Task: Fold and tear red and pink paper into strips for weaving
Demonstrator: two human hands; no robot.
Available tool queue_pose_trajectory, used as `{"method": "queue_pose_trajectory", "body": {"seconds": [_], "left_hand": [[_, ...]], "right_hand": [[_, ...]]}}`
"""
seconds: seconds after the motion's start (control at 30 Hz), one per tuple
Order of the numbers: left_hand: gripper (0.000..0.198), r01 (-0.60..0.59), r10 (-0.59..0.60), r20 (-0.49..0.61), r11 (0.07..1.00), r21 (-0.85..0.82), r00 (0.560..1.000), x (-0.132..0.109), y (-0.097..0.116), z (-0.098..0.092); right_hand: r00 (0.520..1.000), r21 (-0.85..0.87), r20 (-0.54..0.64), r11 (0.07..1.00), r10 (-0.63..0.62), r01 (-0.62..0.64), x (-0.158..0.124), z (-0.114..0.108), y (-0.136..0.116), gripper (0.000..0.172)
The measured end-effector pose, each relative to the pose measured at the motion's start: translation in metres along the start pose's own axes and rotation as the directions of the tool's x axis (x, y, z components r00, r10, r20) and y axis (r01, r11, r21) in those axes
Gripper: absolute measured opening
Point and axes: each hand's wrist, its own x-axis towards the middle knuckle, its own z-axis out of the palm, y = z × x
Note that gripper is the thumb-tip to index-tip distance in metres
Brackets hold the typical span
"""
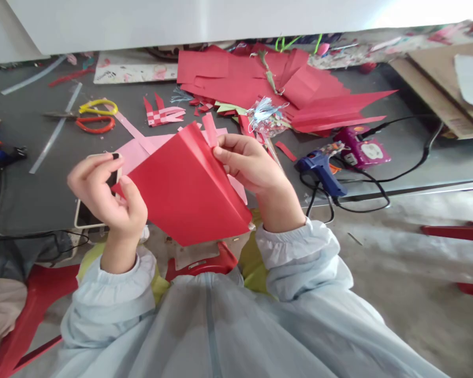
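Observation:
A large sheet of red paper [185, 189] is held up at a tilt over the table's front edge, with a folded band along its right side. My left hand [110, 191] has its thumb against the paper's left corner, the fingers curled behind. At the upper right edge, my right hand [248, 157] pinches the folded band between thumb and fingers. A short pink strip [209, 130] sticks up beside my right fingertips; whether they grip it too is unclear. Pink paper [132, 153] lies partly hidden behind the red sheet.
Yellow-and-orange scissors [96, 116] lie left on the grey table. Behind are a woven pink-red piece [163, 113] and stacked red sheets [236, 79]. On the right are a blue glue gun [323, 170], a magenta box [364, 149], black cords and cardboard [441, 89].

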Motion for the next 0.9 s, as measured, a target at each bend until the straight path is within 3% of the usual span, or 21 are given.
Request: {"method": "queue_pose_trajectory", "body": {"seconds": [0.17,0.23,0.27,0.33,0.43,0.57,0.6,0.67,0.77,0.9], "left_hand": [[0.021,0.001,0.004,0.079,0.998,-0.061,0.997,-0.012,0.001,0.005],[0.019,0.119,-0.086,0.185,0.978,-0.173,0.979,-0.020,0.006,0.008],[0.020,0.235,-0.175,0.256,0.946,-0.225,0.951,-0.024,0.010,0.010],[0.022,0.433,-0.316,0.369,0.851,-0.297,0.874,-0.030,0.019,0.015],[0.028,0.671,-0.424,0.534,0.585,-0.456,0.732,-0.035,0.031,0.023],[0.042,0.861,-0.408,0.762,0.163,-0.481,0.503,-0.035,0.037,0.031],[0.045,0.887,-0.383,0.807,0.091,-0.452,0.450,-0.036,0.037,0.032],[0.053,0.911,-0.335,0.859,-0.003,-0.412,0.388,-0.037,0.036,0.034],[0.063,0.910,-0.329,0.868,-0.054,-0.410,0.372,-0.040,0.036,0.037],[0.060,0.921,-0.421,0.827,0.060,-0.385,0.373,-0.035,0.035,0.039]], "right_hand": [[0.984,0.170,-0.177,0.984,-0.023,0.054,0.002,-0.008,-0.005,0.044],[0.975,0.204,-0.220,0.975,-0.042,0.088,0.002,-0.007,-0.008,0.040],[0.970,0.216,-0.235,0.970,-0.055,0.107,0.001,-0.005,-0.011,0.038],[0.964,0.221,-0.251,0.964,-0.090,0.147,-0.002,-0.001,-0.019,0.037],[0.958,0.180,-0.255,0.967,-0.132,0.181,-0.011,0.007,-0.034,0.035],[0.973,0.204,-0.202,0.967,-0.114,0.156,-0.018,0.018,-0.043,0.037],[0.981,0.204,-0.168,0.970,-0.095,0.129,-0.018,0.020,-0.041,0.039],[0.995,0.175,-0.093,0.983,-0.043,0.059,-0.014,0.025,-0.034,0.040],[0.998,0.088,0.005,0.994,0.066,-0.066,-0.006,0.031,-0.019,0.042],[0.992,-0.089,0.033,0.989,0.120,-0.117,-0.002,0.037,-0.006,0.036]]}}
